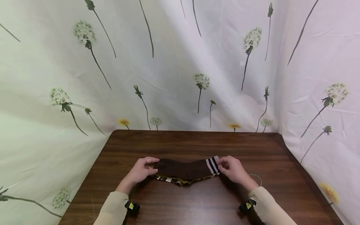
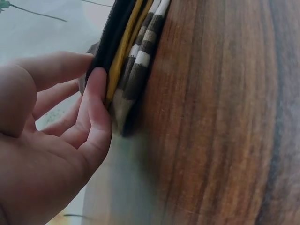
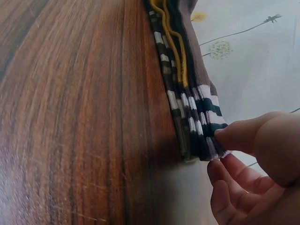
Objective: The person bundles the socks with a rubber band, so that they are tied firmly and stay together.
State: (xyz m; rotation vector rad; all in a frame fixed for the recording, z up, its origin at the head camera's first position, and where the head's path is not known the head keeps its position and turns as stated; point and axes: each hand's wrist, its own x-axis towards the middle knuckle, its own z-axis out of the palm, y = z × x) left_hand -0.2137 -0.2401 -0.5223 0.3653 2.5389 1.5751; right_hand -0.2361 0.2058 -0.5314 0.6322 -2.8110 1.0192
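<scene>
socks (image 1: 181, 168): soft knit cloth, matt, fine-textured at the cuffs (image 3: 213, 108) | table (image 1: 180, 204): wood or wood-look grain, smooth, semi-gloss (pale glare over the near part) | wall hanging (image 1: 174, 72): printed, cloth-like, creased, faintly satiny in the folds | sleeves (image 1: 113, 206): matt cloth | wrist cameras (image 1: 133, 208): hard, plastic-looking

Stacked socks (image 1: 180, 168) lie on the table (image 1: 180, 206) between left grip (image 1: 141, 170) and right grip (image 1: 233, 169), the curtain (image 1: 174, 106) behind.
</scene>
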